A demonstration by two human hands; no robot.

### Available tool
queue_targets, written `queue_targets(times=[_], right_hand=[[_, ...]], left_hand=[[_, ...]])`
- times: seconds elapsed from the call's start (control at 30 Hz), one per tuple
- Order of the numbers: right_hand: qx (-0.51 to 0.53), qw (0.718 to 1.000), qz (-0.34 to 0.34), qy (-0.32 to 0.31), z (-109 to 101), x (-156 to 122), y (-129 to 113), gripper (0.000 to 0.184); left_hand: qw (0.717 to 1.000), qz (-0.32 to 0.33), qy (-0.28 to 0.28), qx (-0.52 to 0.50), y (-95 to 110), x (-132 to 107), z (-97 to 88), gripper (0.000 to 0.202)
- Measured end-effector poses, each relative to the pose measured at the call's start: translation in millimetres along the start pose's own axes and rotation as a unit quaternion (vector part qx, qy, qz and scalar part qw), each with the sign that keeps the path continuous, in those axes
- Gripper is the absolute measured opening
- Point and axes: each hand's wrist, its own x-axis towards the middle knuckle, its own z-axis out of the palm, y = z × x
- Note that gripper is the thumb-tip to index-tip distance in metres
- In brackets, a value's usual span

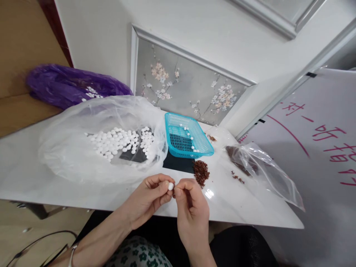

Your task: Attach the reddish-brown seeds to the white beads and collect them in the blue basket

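My left hand (pixel 148 198) pinches a small white bead (pixel 170 186) between thumb and fingertips, just above the near edge of the white table (pixel 33 167). My right hand (pixel 190 202) is closed in a pinch right beside the bead, fingertips touching or nearly touching it; what it holds is too small to make out. A small pile of dark red-brown bits (pixel 200 172) lies on the table just beyond my right hand. A clear plastic bag (pixel 69 148) with many white beads (pixel 119 142) lies open to the left.
A turquoise plastic basket (pixel 200 146) with several white beads stands behind the pile. A clear bag with brown bits (pixel 258 167) lies at the right. A purple bag (pixel 69 85) is at the back left. A whiteboard with red writing (pixel 319 141) leans at the right.
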Motion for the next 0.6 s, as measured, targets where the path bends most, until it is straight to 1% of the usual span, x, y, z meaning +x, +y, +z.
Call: queue_targets(times=[0.23,0.37,0.5,0.6], right_hand=[[0.035,0.999,0.015,0.005,2.9,0.4,-0.1,0.016],[0.038,0.999,0.023,-0.004,4.4,2.0,0.1,0.016],[0.049,0.996,0.068,-0.015,2.3,4.5,-1.7,0.013],[0.085,0.99,0.112,-0.032,-1.0,7.6,-3.5,0.006]], left_hand=[[0.999,-0.022,0.018,-0.017,0.0,-1.2,-0.4,0.016],[0.999,-0.022,0.029,-0.011,-0.9,-1.0,-1.5,0.017],[0.999,-0.014,0.031,0.008,-0.9,-1.1,-1.2,0.017],[1.0,-0.013,0.021,0.003,0.4,-2.0,1.5,0.015]])
